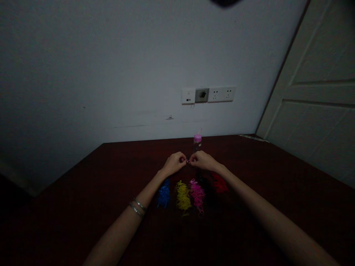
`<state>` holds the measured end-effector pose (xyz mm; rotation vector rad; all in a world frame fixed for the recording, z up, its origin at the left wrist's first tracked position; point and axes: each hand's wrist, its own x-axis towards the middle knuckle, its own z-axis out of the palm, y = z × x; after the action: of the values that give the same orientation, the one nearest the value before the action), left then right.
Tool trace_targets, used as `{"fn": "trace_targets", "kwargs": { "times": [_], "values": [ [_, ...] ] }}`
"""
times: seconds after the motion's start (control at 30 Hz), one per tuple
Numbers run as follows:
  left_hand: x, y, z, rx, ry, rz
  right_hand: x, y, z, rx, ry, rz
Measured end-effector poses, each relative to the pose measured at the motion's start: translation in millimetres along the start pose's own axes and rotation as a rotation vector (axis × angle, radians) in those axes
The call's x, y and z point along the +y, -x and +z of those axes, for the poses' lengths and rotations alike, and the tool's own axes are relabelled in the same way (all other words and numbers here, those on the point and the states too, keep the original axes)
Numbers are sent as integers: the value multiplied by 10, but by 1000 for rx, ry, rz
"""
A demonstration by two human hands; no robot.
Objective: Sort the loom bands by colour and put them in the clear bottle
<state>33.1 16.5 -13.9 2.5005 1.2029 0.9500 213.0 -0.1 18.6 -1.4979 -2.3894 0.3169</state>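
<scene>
Left hand (175,163): pinches a tiny thing (188,161), middle of the frame.
Right hand (203,160): pinches it too.
Bright piles (183,197): on the worktop (124,159), lower middle.

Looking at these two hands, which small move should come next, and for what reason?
Perhaps the right hand should draw gently sideways while the left hand holds steady: both hands pinch close together at a small thing, too blurred to identify, so a light pull might tighten it without dropping it.
</scene>
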Motion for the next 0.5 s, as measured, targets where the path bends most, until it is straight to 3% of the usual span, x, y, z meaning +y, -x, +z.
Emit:
{"fn": "trace_targets", "kwargs": {
  "times": [0.5],
  "values": [
    [-25, 40, -11, -58, -100, 2, 175, -35, -38, 0, -18, -17]
  ]
}}
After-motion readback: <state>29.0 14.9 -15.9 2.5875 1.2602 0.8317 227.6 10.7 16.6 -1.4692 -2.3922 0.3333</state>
